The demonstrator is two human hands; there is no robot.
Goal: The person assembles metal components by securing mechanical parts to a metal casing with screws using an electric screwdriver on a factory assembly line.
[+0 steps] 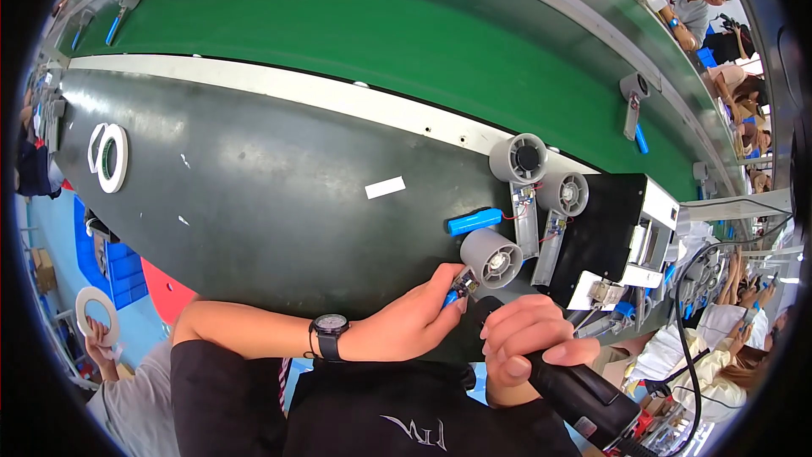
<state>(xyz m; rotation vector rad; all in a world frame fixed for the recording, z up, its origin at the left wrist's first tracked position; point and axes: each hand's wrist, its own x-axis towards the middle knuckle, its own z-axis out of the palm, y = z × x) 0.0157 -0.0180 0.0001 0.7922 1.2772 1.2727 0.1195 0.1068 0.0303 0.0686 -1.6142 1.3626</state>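
My left hand (406,317) is closed on a handheld fan body at the near edge of the bench. The fan body's round grey housing (491,259) sits above my fingers, with a small circuit board and a blue battery part showing at the fingertips. My right hand (533,343) is wrapped around a black corded power tool, apparently an electric screwdriver (584,402). Its dark nose points at the fan body, close to my left fingertips; whether it touches cannot be seen. Just beyond lie two more grey fan bodies (518,159) (565,195) with open handles, one wired to a blue battery (475,221).
A black box with a white front (622,233) stands on the right. Rolls of white tape (112,158) and a white label (386,187) lie on the dark bench (279,211). Beyond runs a green conveyor belt (338,34) carrying fan bodies. Co-workers sit around; one hand holds tape (82,315) at lower left.
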